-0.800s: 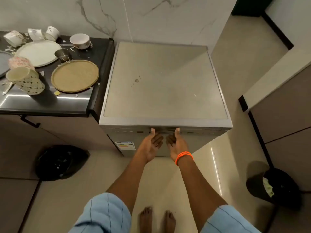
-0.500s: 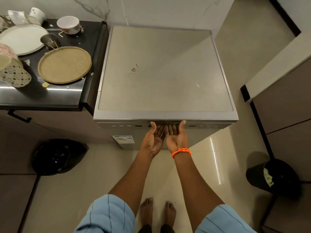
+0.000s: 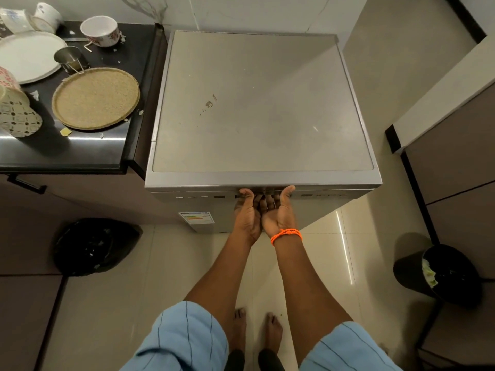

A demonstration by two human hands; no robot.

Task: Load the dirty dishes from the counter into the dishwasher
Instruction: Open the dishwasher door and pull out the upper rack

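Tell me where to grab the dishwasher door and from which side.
Grip the recessed handle slot under the top edge of the dishwasher door, at its middle. Come from the front and below, palms up, fingers hooked into the slot, as the left hand and right hand do now. The front shows no knob or bar, so the slot is likely the only hold.

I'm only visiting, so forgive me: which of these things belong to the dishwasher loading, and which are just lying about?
Part of the job:
dishwasher
left hand and right hand at its door handle
white plate
woven plate
white bowl
steel cup
patterned cup

Lying about:
black bag
bin
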